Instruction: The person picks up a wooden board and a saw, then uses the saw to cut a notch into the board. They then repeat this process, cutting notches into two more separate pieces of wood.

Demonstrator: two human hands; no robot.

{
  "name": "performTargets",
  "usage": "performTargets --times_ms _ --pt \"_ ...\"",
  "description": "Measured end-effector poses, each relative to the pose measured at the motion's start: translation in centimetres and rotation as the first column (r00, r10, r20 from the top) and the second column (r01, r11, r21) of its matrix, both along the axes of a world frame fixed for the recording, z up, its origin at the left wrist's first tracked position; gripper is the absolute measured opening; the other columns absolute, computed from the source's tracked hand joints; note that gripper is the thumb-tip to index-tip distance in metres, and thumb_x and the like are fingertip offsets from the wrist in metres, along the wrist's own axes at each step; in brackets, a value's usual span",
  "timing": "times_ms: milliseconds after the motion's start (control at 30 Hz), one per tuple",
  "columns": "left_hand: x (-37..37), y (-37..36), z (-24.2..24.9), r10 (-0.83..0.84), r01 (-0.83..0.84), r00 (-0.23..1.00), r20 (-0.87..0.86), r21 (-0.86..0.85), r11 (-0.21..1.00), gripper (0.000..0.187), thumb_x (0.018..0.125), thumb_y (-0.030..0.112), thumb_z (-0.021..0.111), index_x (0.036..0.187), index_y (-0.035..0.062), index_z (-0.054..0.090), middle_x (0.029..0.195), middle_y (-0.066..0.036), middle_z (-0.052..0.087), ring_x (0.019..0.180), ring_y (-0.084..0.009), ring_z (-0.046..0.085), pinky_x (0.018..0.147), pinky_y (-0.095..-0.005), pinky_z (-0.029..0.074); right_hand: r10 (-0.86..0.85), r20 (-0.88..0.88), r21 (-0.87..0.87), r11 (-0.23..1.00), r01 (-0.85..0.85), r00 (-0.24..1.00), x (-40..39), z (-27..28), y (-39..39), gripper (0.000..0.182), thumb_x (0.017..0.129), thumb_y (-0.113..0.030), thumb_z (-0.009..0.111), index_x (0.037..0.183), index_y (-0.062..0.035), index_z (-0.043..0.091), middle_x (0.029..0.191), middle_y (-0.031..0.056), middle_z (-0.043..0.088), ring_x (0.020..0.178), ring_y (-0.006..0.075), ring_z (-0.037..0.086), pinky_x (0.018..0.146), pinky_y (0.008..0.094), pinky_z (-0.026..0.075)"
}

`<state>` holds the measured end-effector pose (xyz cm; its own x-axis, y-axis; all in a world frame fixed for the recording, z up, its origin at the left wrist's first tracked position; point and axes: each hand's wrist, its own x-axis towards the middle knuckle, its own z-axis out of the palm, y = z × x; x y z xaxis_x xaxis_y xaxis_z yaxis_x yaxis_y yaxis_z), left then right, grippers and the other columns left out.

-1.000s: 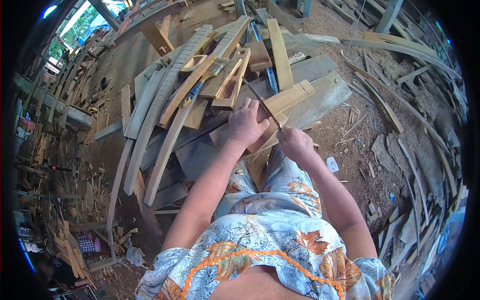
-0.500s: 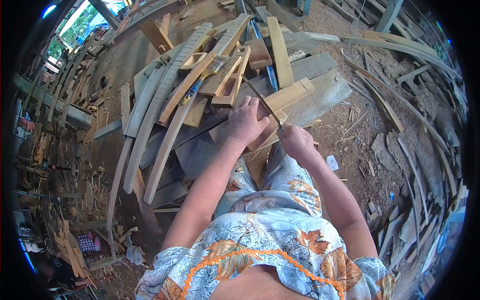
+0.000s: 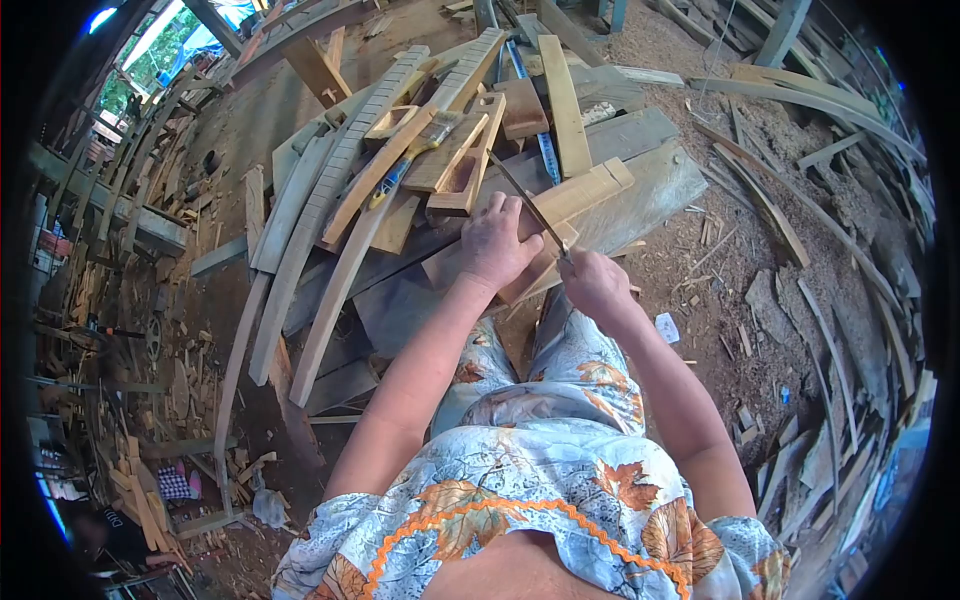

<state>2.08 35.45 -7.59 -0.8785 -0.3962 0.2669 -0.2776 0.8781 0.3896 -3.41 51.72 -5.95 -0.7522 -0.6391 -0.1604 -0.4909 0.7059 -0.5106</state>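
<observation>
My right hand (image 3: 598, 284) is closed round the handle end of a saw (image 3: 526, 203), whose long thin dark blade shows nearly edge-on and slants away to the upper left. The blade lies across a pale wooden block (image 3: 580, 193) with a thin line across its far end. My left hand (image 3: 497, 243) grips the near part of this block, fingers bent over it just left of the blade. Beneath the block lie wide grey boards (image 3: 655, 178). A paintbrush (image 3: 408, 160) with a blue and yellow handle rests on the wood pieces beyond my left hand.
Long curved strips (image 3: 335, 185) with rows of cut lines lean at the left. A wooden frame piece (image 3: 470, 165), a brown block (image 3: 523, 108) and a blue level-like strip (image 3: 547, 155) lie ahead. Scrap planks (image 3: 765, 205) and sawdust cover the ground at right. A person (image 3: 125, 540) is at lower left.
The view has shifted very slightly, so everything sits a touch further right. Both hands, the saw and the block keep almost the same places relative to each other.
</observation>
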Motion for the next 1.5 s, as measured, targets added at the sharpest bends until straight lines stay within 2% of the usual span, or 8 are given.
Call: performTargets --times_ms 333,467,700,767,967,1133,1300,1500 --pt "0.0 -0.1 -0.4 -0.002 0.002 0.999 -0.035 -0.015 1.000 0.049 0.070 0.033 0.070 0.107 0.0056 0.053 0.104 -0.012 0.052 0.099 -0.0322 0.057 0.081 -0.0445 0.049 0.018 -0.005 0.057 0.998 -0.017 1.000 0.7 -0.3 2.0 0.029 0.091 -0.028 0.048 0.093 -0.0024 0.060 0.086 0.0220 0.065 0.087 0.0395 0.062 0.077 0.0483 0.047" --pt "0.0 0.0 -0.2 0.005 -0.005 1.000 0.017 -0.013 1.000 0.049 0.070 0.032 0.070 0.107 0.0055 0.053 0.105 -0.012 0.052 0.099 -0.0321 0.056 0.082 -0.0444 0.049 0.012 -0.006 0.021 1.000 -0.012 1.000 -0.1 -0.7 0.3 0.029 0.091 -0.029 0.049 0.092 -0.0023 0.060 0.085 0.0223 0.065 0.087 0.0396 0.062 0.077 0.0479 0.047" --pt "0.2 0.0 -0.1 0.001 -0.001 1.000 -0.007 0.002 1.000 0.049 0.070 0.031 0.071 0.108 0.0059 0.053 0.105 -0.012 0.052 0.101 -0.0322 0.056 0.082 -0.0445 0.048 0.011 0.005 -0.021 1.000 -0.011 1.000 0.6 -0.3 0.9 0.026 0.090 -0.026 0.050 0.092 -0.0024 0.060 0.085 0.0225 0.064 0.087 0.0403 0.062 0.077 0.0481 0.047" --pt "0.1 0.0 -0.2 -0.007 0.006 0.999 -0.046 -0.023 1.000 0.049 0.070 0.031 0.071 0.107 0.0060 0.053 0.105 -0.012 0.052 0.099 -0.0322 0.056 0.081 -0.0449 0.049 0.014 0.004 -0.006 1.000 -0.014 1.000 1.0 -0.1 2.0 0.026 0.090 -0.026 0.050 0.092 -0.0025 0.060 0.085 0.0225 0.064 0.087 0.0404 0.062 0.077 0.0483 0.047" --pt "0.0 0.0 -0.2 0.003 -0.003 1.000 -0.012 -0.041 0.999 0.049 0.069 0.031 0.072 0.106 0.0058 0.054 0.103 -0.011 0.053 0.096 -0.0322 0.058 0.078 -0.0456 0.049 0.005 0.001 0.024 1.000 -0.005 1.000 0.4 -0.5 1.2 0.024 0.090 -0.025 0.050 0.091 -0.0029 0.060 0.084 0.0223 0.064 0.086 0.0404 0.062 0.076 0.0484 0.047" --pt "0.0 0.1 -0.1 0.007 -0.008 1.000 -0.025 -0.028 1.000 0.049 0.069 0.032 0.071 0.106 0.0058 0.053 0.103 -0.011 0.053 0.097 -0.0322 0.058 0.078 -0.0455 0.049 0.017 -0.032 -0.019 1.000 -0.017 0.999 0.0 -0.8 -0.1 0.025 0.090 -0.025 0.050 0.090 -0.0028 0.061 0.084 0.0224 0.065 0.085 0.0403 0.062 0.076 0.0483 0.048" --pt "0.0 -0.2 -0.4 -0.020 0.019 0.998 -0.054 -0.019 1.000 0.049 0.069 0.032 0.071 0.106 0.0059 0.053 0.103 -0.011 0.053 0.097 -0.0323 0.057 0.078 -0.0457 0.048 -0.005 -0.027 0.027 1.000 0.006 1.000 0.9 -0.5 1.6 0.025 0.089 -0.025 0.050 0.089 -0.0021 0.060 0.083 0.0224 0.065 0.085 0.0403 0.062 0.076 0.0482 0.048" --pt "-0.1 0.0 -0.1 -0.007 0.007 1.000 -0.003 -0.004 1.000 0.047 0.069 0.031 0.071 0.104 0.0059 0.053 0.104 -0.012 0.053 0.098 -0.0326 0.057 0.079 -0.0457 0.048 0.013 -0.047 0.013 1.000 -0.013 0.999 0.3 -1.0 0.7 0.028 0.091 -0.028 0.048 0.089 -0.0026 0.060 0.083 0.0218 0.065 0.085 0.0395 0.063 0.076 0.0479 0.048"
